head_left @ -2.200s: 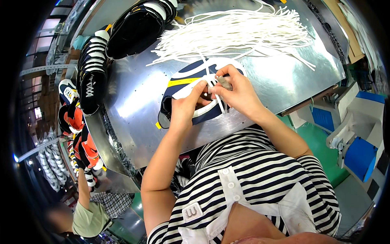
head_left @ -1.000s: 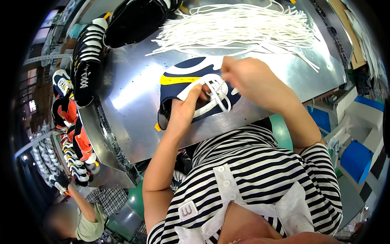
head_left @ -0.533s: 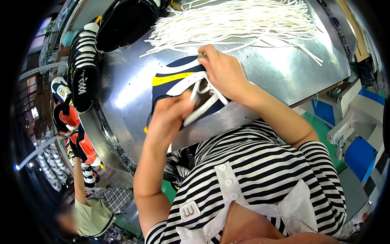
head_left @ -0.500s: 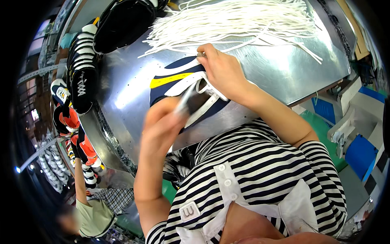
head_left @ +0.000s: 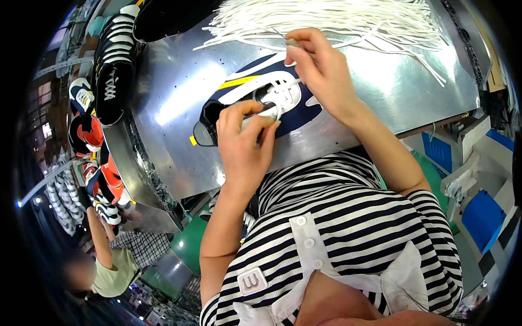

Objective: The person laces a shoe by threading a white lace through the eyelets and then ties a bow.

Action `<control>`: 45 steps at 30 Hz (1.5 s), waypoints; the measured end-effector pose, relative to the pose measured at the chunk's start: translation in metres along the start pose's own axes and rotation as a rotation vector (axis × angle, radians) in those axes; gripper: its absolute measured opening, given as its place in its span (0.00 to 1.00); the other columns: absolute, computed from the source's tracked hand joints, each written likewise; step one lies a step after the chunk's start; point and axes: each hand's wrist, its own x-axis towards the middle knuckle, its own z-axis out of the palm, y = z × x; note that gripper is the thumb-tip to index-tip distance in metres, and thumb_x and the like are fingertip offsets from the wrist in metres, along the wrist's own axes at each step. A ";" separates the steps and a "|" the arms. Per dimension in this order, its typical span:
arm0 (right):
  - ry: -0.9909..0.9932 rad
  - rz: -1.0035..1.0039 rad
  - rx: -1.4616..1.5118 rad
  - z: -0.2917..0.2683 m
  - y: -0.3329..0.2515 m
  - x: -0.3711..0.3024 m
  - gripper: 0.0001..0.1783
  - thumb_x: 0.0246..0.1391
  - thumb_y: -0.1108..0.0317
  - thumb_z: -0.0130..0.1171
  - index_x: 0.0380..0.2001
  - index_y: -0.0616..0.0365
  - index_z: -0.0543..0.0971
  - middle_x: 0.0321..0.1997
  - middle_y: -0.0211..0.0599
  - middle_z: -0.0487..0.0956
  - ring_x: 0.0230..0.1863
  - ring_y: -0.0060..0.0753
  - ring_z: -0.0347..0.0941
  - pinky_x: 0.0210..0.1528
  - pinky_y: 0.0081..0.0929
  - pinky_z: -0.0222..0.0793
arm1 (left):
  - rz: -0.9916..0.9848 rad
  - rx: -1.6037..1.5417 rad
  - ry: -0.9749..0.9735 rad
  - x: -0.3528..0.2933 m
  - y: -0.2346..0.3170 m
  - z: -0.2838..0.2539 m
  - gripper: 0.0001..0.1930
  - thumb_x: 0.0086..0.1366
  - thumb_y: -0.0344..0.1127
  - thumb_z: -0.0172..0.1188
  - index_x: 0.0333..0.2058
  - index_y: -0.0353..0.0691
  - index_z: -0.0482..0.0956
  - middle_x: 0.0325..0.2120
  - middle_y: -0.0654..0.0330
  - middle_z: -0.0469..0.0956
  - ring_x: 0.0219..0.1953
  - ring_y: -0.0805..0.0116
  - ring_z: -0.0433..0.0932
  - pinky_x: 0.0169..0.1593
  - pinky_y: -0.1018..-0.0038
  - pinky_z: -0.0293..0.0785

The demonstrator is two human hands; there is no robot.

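Note:
A navy, white and yellow shoe upper (head_left: 298, 115) lies on the metal table, its dark collar toward the left and its toe toward the right. White shoelace (head_left: 294, 82) runs through eyelets at its throat. My left hand (head_left: 243, 144) is closed by the throat's near edge, fingertips pinching a loop of the lace. Over the far side of the toe, my right hand (head_left: 326, 70) pinches a lace; a greyish covering shows on a fingertip. Its fingers partly hide what they hold.
A thick bundle of white shoelaces (head_left: 326, 20) spreads across the far table. Black shoes (head_left: 115, 89) with white laces stand at the left, near orange shoes (head_left: 111, 174). Another person (head_left: 114, 266) works at lower left. Blue panels (head_left: 483, 214) are at right.
My right hand has risen off the upper, away from the throat. My left hand has moved toward the throat's near edge and pinches there. The upper's collar now shows more; the view has shifted slightly.

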 end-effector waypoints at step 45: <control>-0.301 0.172 -0.295 0.024 -0.009 -0.069 0.08 0.65 0.65 0.47 0.41 0.57 0.67 0.22 0.43 0.78 0.25 0.52 0.77 0.28 0.46 0.69 | 0.187 -0.064 0.186 -0.024 -0.016 0.022 0.15 0.55 0.23 0.67 0.41 0.35 0.73 0.25 0.54 0.75 0.23 0.56 0.75 0.26 0.66 0.70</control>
